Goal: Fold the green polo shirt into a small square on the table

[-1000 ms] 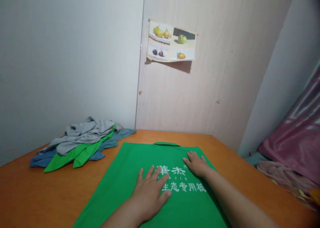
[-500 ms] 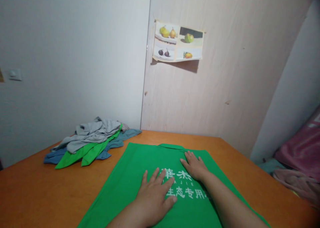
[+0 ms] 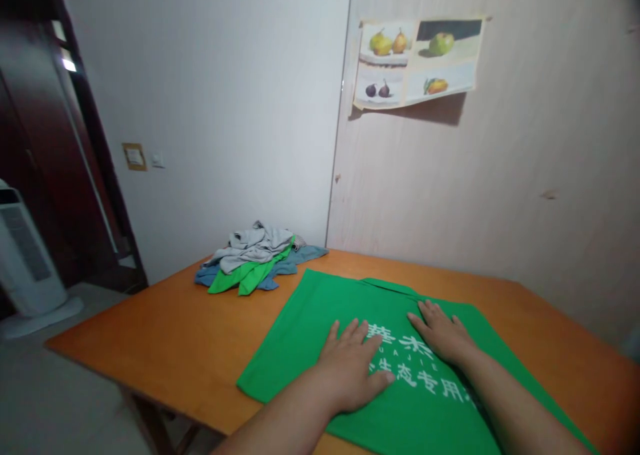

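Note:
A green shirt [image 3: 290, 348] with a collar at its far edge and white printed characters lies spread flat on the orange table [image 3: 165, 328]. My left hand [image 3: 353, 365] rests palm down on it, fingers spread, over the left part of the print. Farther up, near the collar, my right hand [image 3: 443, 328] also lies flat on the cloth with its fingers apart. Neither hand grips anything. Part of the lettering is hidden under my hands and right forearm.
A heap of grey, green and blue clothes [image 3: 255, 255] lies at the table's back left, near the wall. A poster of fruit [image 3: 417, 62] hangs on the wall. On the floor at the far left stands a white upright appliance [image 3: 30, 255].
The view has swung left, so the table's left edge, the floor and a doorway now show. Both hands stay flat at about the same places on the shirt.

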`<state>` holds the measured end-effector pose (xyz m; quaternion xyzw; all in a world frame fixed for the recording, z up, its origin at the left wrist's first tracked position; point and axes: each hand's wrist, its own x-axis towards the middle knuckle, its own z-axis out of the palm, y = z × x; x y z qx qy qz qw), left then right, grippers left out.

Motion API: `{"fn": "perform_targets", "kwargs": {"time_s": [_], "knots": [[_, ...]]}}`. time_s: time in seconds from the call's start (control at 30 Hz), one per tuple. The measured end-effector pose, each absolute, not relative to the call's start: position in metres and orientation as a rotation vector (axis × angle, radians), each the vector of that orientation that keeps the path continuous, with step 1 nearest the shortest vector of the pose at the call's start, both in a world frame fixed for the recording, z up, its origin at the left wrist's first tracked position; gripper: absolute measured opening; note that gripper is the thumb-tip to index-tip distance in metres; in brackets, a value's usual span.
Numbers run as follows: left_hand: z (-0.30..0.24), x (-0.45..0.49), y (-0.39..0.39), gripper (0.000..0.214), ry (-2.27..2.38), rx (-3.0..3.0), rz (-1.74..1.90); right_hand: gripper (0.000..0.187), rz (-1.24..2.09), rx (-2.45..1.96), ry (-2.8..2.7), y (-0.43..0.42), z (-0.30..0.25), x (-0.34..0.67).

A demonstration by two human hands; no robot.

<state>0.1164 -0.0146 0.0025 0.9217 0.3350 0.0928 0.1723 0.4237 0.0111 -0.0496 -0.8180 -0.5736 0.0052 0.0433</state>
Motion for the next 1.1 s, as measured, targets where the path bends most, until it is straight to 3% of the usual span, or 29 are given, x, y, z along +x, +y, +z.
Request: {"fn": "perform_targets", "kwargs": {"time_s": [0.93, 1.1], "knots": [[0.019, 0.010, -0.003, 0.097, 1.686, 2.506, -0.016, 0.080, -0.006, -2.443, -1.772, 0.016, -0.051, 0.420], [0.031, 0.045, 0.018, 0.075, 1.467, 2.674, 0.139, 0.080, 0.001, -2.432, -1.757, 0.016, -0.051, 0.417]]}}
